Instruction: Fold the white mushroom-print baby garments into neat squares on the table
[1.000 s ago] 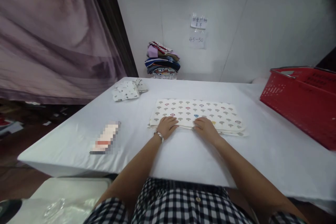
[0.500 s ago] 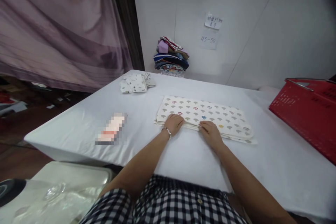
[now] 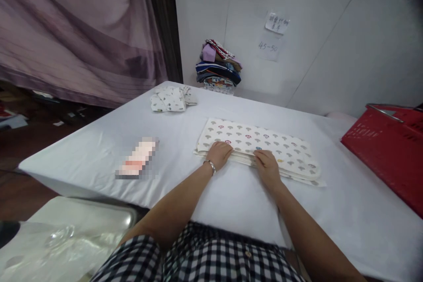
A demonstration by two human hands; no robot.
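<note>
A cream cloth [image 3: 238, 134], printed with grey mushroom shapes and a few coloured ones, lies folded into a long flat rectangle on the white-covered table [image 3: 224, 198]. My left hand [image 3: 219, 153] grips its near edge toward the left end, fingers on top and bent together. Farther right along that edge, my right hand [image 3: 267, 165] also holds the cloth between thumb and fingers. Between the hands the upper layer is slightly raised, and the stacked layers show below it. The thumbs are mostly hidden.
Crumpled white patterned cloth [image 3: 170, 99] lies at the table's far left corner. A pixelated flat item [image 3: 138, 158] rests left of my hands. At right stands a red basket [image 3: 380, 150]. Folded fabrics [image 3: 218, 68] are stacked by the wall. A plastic-covered pale surface [image 3: 76, 233] is at lower left.
The view has shifted slightly. Both hands remain on the near edge of the cloth, and its upper layer appears lifted a little more between them.
</note>
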